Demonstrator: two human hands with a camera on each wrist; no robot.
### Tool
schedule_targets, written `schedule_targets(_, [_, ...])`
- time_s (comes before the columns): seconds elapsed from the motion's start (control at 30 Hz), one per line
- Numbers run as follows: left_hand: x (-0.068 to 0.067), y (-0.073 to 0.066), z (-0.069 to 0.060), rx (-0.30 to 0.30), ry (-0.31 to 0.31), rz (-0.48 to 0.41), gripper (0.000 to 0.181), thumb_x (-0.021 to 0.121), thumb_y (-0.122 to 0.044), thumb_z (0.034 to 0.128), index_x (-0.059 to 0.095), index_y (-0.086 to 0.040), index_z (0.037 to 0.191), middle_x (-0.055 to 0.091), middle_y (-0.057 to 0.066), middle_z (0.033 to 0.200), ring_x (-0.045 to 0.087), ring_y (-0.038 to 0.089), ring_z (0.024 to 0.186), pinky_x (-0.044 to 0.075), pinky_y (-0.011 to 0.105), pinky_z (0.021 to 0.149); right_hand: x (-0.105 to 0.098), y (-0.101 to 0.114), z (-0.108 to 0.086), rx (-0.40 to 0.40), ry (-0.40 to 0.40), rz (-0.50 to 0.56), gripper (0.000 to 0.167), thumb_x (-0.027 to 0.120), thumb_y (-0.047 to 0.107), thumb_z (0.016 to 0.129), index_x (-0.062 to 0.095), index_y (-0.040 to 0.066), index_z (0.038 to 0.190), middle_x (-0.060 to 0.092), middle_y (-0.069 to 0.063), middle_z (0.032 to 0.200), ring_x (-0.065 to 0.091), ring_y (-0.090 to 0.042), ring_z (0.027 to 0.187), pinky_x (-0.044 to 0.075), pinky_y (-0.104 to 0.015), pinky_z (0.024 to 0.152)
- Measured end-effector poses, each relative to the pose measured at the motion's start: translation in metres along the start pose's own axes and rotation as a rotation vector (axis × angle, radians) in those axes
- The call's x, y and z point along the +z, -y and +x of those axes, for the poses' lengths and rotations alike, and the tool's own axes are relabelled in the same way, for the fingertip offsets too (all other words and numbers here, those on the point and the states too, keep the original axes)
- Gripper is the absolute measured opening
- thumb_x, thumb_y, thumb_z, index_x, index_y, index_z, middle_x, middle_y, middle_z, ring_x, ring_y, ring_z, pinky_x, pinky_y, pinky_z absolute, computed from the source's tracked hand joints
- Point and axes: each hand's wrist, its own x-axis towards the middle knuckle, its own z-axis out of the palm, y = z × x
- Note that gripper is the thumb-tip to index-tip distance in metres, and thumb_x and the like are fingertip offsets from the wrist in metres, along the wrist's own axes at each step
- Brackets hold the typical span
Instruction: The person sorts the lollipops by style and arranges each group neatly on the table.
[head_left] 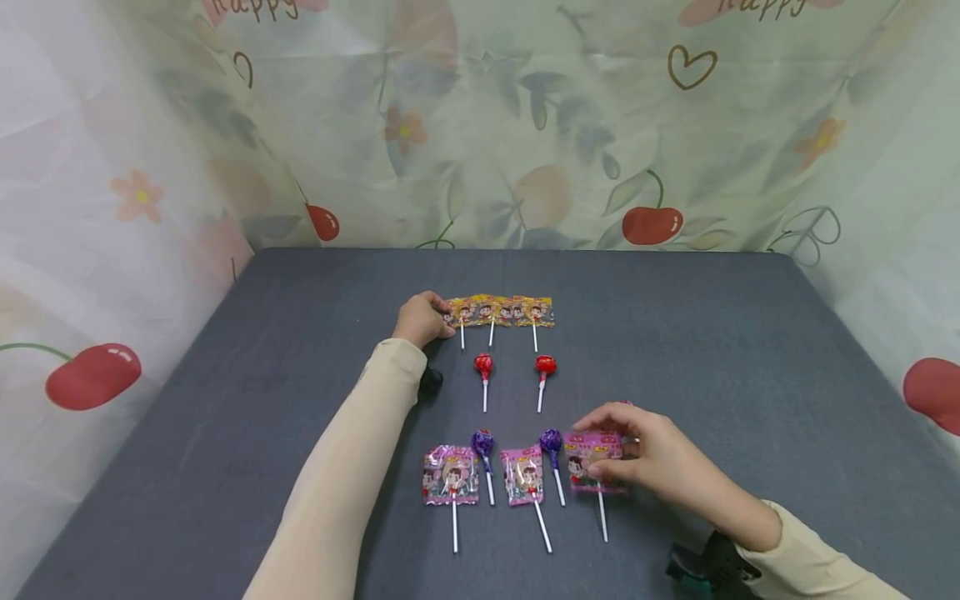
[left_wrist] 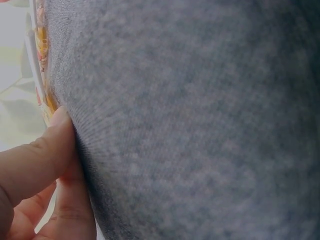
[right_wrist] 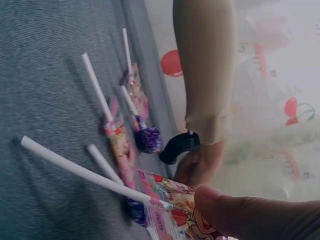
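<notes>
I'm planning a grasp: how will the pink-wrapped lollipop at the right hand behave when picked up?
The pink-wrapped lollipop should stay fairly stiff along its straight stick. Its wrapper may slip a little, since its surface looks glossy. The wrapper's wide, flat shape probably resists rolling.

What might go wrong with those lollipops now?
The right hand holds a pink-wrapped lollipop right beside a purple lollipop, so it might knock that one crooked. The left hand pinches the leftmost yellow-wrapped lollipop, crowded against the middle yellow one; a tug might shift both.
</notes>
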Motion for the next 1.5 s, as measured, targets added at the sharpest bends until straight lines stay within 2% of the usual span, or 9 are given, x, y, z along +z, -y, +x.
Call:
schedule_targets(0.17, [0.0,0.0,0.0,0.001,-0.003,-0.001,0.039,0.08,-0.002,0.0769,0.062,-0.007,0.111,0.062,0.012,0.12,0.053,0.024,0.102,0.043,0.037,0.093,-0.007,0.005,0.005,0.029,0.015,0.098,0.038,0.082,0.014,0.076,0.065,0.01,0.111,0.068,-0.008,0.109,0.063,-0.004,0.092,0.054,-0.024,0.073])
schedule_targets(0.37, [0.0,0.0,-0.001,0.003,-0.003,0.002,0.039,0.08,-0.002,0.0768,0.062,-0.007,0.111,0.061,0.011,0.121,0.052,0.024,0.103,0.043,0.037,0.094,-0.017,0.011,0.016,0.067,-0.012,0.124,0.04,0.082,0.02,0.077,0.066,0.012,0.112,0.067,-0.007,0.112,0.064,-0.009,0.092,0.052,-0.026,0.071])
schedule_targets(0.6, [-0.003,0.0,0.0,0.007,-0.001,-0.002,0.039,0.08,-0.002,0.0768,0.062,-0.006,0.111,0.062,0.012,0.12,0.053,0.025,0.102,0.043,0.037,0.092,-0.044,0.017,0.046,0.129,-0.085,0.132,0.043,0.081,0.019,0.079,0.063,0.008,0.117,0.063,-0.013,0.113,0.064,-0.019,0.085,0.054,-0.027,0.069])
schedule_targets(0.77, [-0.003,-0.001,-0.001,0.004,0.004,-0.007,0.038,0.08,-0.002,0.0771,0.062,-0.007,0.111,0.061,0.012,0.12,0.052,0.024,0.101,0.043,0.037,0.09,-0.065,0.016,0.073,0.147,-0.14,0.165,0.045,0.079,0.016,0.081,0.06,0.005,0.121,0.062,-0.016,0.115,0.065,-0.014,0.086,0.056,-0.028,0.071])
schedule_targets(0.87, [-0.004,-0.001,-0.001,0.006,0.003,-0.013,0.038,0.079,-0.002,0.0772,0.062,-0.007,0.111,0.061,0.012,0.119,0.051,0.024,0.1,0.042,0.036,0.09,-0.072,0.01,0.091,0.15,-0.17,0.151,0.045,0.077,0.018,0.083,0.059,0.005,0.122,0.062,-0.015,0.118,0.065,-0.011,0.087,0.055,-0.029,0.073])
schedule_targets(1.03, [-0.003,-0.001,-0.002,0.002,0.007,-0.011,0.038,0.079,-0.002,0.0773,0.062,-0.007,0.111,0.061,0.012,0.12,0.051,0.023,0.099,0.043,0.036,0.089,-0.076,-0.006,0.122,0.212,-0.206,0.112,0.044,0.076,0.024,0.084,0.06,0.011,0.123,0.063,-0.012,0.121,0.065,-0.015,0.093,0.053,-0.033,0.077])
schedule_targets(1.2, [-0.002,-0.002,-0.002,-0.003,0.008,-0.01,0.038,0.079,-0.002,0.0771,0.061,-0.007,0.111,0.061,0.012,0.12,0.051,0.023,0.099,0.042,0.036,0.089,-0.074,-0.022,0.149,0.241,-0.22,0.093,0.042,0.075,0.018,0.085,0.06,0.01,0.124,0.062,-0.013,0.12,0.063,-0.023,0.098,0.051,-0.042,0.084])
schedule_targets(1.37, [-0.001,-0.002,-0.002,-0.001,0.009,-0.002,0.038,0.079,-0.003,0.0776,0.061,-0.007,0.111,0.061,0.012,0.12,0.051,0.024,0.099,0.042,0.036,0.089,-0.073,-0.038,0.171,0.302,-0.229,0.094,0.041,0.073,0.013,0.086,0.06,0.007,0.124,0.062,-0.017,0.119,0.06,-0.023,0.096,0.051,-0.038,0.083])
schedule_targets(1.5, [-0.001,-0.001,-0.001,-0.006,0.01,0.0,0.038,0.079,-0.003,0.0781,0.061,-0.007,0.112,0.06,0.012,0.12,0.051,0.024,0.1,0.042,0.036,0.09,-0.073,-0.051,0.183,0.371,-0.245,0.126,0.041,0.071,0.008,0.087,0.059,0.004,0.126,0.063,-0.018,0.113,0.063,-0.019,0.09,0.053,-0.038,0.084])
